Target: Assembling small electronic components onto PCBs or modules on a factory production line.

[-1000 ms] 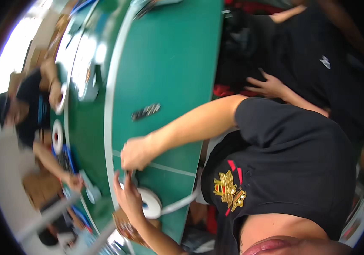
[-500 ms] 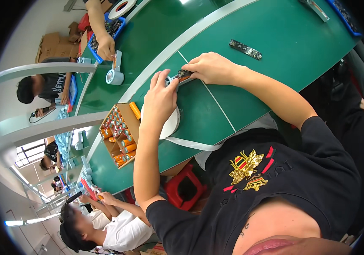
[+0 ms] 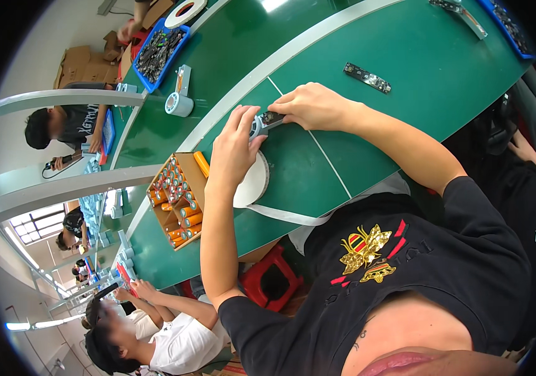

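Observation:
My left hand [image 3: 235, 147] is closed around the round end of a light blue plastic housing [image 3: 256, 127], which looks like a small fan body with a handle. From the other side, my right hand [image 3: 313, 108] pinches the end of a black circuit board [image 3: 271, 117] that lies along the handle. My fingers partly hide both parts. Below my left hand, a white roll of tape [image 3: 254, 185] rests on the green table, its loose strip [image 3: 290, 216] running toward my shirt. A second circuit board [image 3: 367, 78] lies beyond my right hand.
A cardboard box [image 3: 183, 164] of orange cylindrical batteries stands left of my left forearm. Across a raised rail [image 3: 243, 84] lie another light blue housing [image 3: 180, 100] and a blue tray [image 3: 160, 59] of small dark parts. Co-workers sit at the left.
The circuit board sits lower and flatter along the handle between my hands. A co-worker's hand at the upper left has drawn back from the other light blue housing, leaving it on the table.

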`<act>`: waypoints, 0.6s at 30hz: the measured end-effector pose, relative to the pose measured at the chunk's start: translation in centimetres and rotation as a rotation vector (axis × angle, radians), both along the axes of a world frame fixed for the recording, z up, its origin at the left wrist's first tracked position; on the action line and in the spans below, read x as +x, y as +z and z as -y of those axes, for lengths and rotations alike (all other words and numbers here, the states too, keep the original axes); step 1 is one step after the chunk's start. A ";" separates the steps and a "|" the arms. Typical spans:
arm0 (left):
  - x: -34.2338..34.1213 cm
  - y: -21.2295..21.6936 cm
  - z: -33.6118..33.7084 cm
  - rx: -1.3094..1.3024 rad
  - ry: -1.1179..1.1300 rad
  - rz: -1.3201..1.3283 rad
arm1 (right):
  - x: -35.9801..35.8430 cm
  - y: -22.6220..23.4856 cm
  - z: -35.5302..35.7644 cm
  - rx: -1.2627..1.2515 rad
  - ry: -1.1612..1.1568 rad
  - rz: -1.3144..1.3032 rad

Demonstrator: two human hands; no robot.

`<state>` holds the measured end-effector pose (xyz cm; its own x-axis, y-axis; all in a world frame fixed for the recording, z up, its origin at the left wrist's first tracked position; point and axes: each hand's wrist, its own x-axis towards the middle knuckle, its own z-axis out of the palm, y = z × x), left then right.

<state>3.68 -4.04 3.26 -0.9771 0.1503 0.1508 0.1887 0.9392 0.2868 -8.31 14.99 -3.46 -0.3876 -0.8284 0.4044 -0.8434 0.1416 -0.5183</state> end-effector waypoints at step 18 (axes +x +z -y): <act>0.3 -0.8 0.6 -0.072 -0.073 -0.043 | -0.1 1.0 1.3 0.154 -0.031 0.347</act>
